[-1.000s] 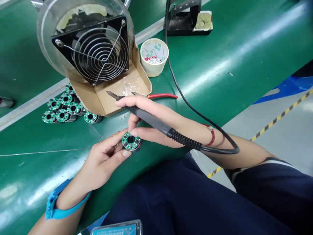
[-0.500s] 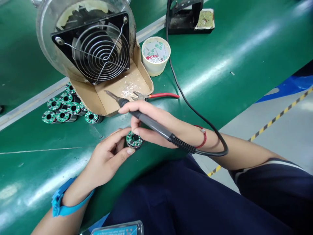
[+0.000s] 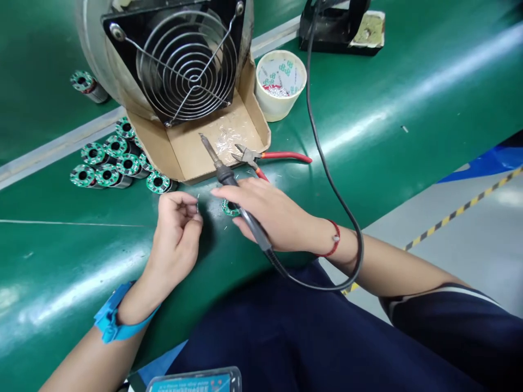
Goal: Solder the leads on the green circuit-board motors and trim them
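My left hand (image 3: 177,234) is closed in a pinch around a thin silvery wire (image 3: 198,202), whose short end sticks up past the fingertips. My right hand (image 3: 265,209) is closed on a soldering iron (image 3: 247,218), its tip pointing up and left over the cardboard tray. Beneath that hand stands a small motor with a green ring-shaped circuit board (image 3: 230,207), mostly hidden by the fingers and the iron's handle; whether the fingers grip it I cannot tell. Red-handled cutters (image 3: 249,156) lie just beyond the right hand.
A fan with a wire guard (image 3: 195,79) stands behind the cardboard tray (image 3: 192,163), which holds wire clippings. Several motors (image 3: 109,175) are grouped on the left; another motor (image 3: 87,86) lies farther back. A white tub (image 3: 281,106) and iron stand (image 3: 327,38) are behind.
My left hand has let go of the motor, moved left and now pinches a thin wire. The motor now sits farther forward under my right hand, which has turned palm-down with the iron.
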Motion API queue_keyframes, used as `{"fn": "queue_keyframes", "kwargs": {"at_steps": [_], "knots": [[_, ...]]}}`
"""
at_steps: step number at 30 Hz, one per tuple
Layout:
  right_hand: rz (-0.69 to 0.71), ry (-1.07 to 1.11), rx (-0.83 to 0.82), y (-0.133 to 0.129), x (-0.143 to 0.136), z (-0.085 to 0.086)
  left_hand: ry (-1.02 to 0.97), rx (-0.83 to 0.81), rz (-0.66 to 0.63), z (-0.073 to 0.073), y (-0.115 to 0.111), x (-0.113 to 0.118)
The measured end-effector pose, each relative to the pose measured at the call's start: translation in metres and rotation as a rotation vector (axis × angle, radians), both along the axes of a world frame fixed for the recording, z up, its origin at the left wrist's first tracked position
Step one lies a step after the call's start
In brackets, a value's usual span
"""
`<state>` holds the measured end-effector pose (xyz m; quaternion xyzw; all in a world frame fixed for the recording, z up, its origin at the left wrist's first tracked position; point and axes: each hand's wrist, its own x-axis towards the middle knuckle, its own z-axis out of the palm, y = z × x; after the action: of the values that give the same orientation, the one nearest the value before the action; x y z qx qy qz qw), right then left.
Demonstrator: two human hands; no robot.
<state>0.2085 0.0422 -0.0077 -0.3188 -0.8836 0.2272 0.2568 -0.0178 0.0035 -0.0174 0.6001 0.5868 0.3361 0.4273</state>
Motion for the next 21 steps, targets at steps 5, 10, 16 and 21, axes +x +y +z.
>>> {"fn": "queue_keyframes", "kwargs": {"at_steps": [5,10,16,21], "knots": [[-0.100,0.316,-0.039,-0.011,0.022,0.009,0.066,0.113,-0.103,0.010,-0.003,0.006],[-0.333,0.548,-0.158,-0.037,0.036,0.007,0.211,0.214,-0.178,0.014,-0.003,0.008],[-0.339,0.551,-0.251,-0.048,0.040,0.002,0.248,0.238,-0.171,0.016,-0.002,0.008],[-0.364,0.534,-0.278,-0.045,0.038,0.008,0.258,0.243,-0.176,0.016,0.000,0.013]]}}
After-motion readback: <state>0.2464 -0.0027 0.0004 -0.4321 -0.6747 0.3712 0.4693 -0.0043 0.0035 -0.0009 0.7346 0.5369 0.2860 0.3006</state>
